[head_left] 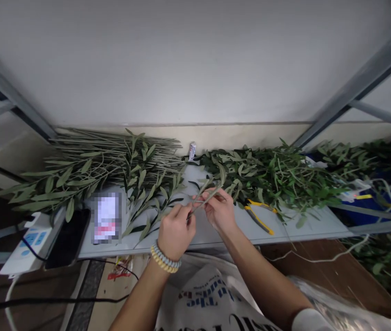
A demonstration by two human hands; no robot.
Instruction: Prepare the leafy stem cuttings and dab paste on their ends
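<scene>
Close together over the front middle of the grey table (202, 234) are my two hands. My left hand (177, 230), with beaded bands at its wrist, is closed in a pinch on thin green stems. The fingers of my right hand (219, 209) are closed on a leafy sprig (222, 177) whose leaves point up and away. The stems run between both hands; where they meet is partly hidden by the fingers. Leafy branches (147, 202) lie just left of my left hand. Pliers with yellow and black handles (259, 217) rest right of my right hand.
Long bare stems (112, 142) are piled at the back left, green foliage (285, 179) at the right. A lit phone (106, 218), a dark phone (67, 239) and a power strip (26, 248) are at the left. A small tube (192, 151) stands near the wall. Metal posts flank the table.
</scene>
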